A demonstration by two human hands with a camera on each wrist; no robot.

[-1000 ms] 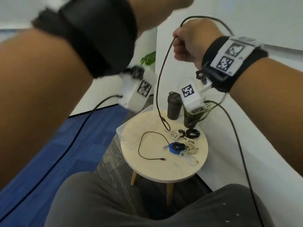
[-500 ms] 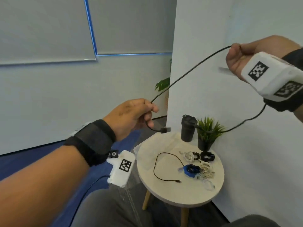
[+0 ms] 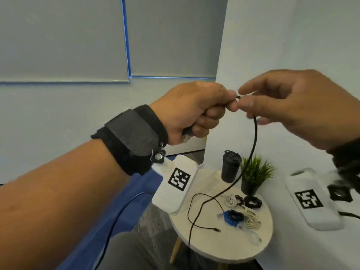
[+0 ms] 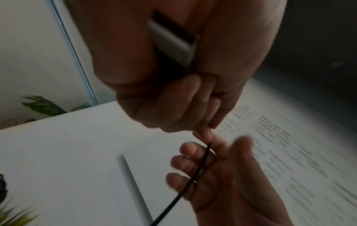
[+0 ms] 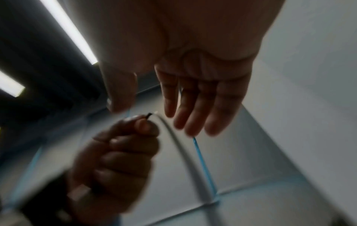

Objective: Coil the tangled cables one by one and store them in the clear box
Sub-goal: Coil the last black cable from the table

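My left hand (image 3: 224, 106) grips a thin black cable (image 3: 253, 145) in a fist at chest height. The cable's silver plug (image 4: 173, 44) lies in that palm. The cable hangs down in an arc past the round table's front edge. My right hand (image 3: 247, 98) is right beside the left fist with fingers straight, thumb and forefinger either side of the cable without pinching it. In the left wrist view the cable (image 4: 197, 172) runs across the right fingers (image 4: 183, 162). The clear box (image 3: 209, 177) at the table's back left is mostly hidden behind the left wrist camera.
On the round table (image 3: 214, 248) lie a loose black cable (image 3: 194, 211), a blue bundle (image 3: 231, 216), and white and black coils (image 3: 252, 201). A black bottle (image 3: 230, 166) and a small plant (image 3: 253, 172) stand at the back. A white wall lies close on the right.
The hands were far apart with the cable stretched between them. The right hand has come down to the left fist and let go; the left hand has risen.
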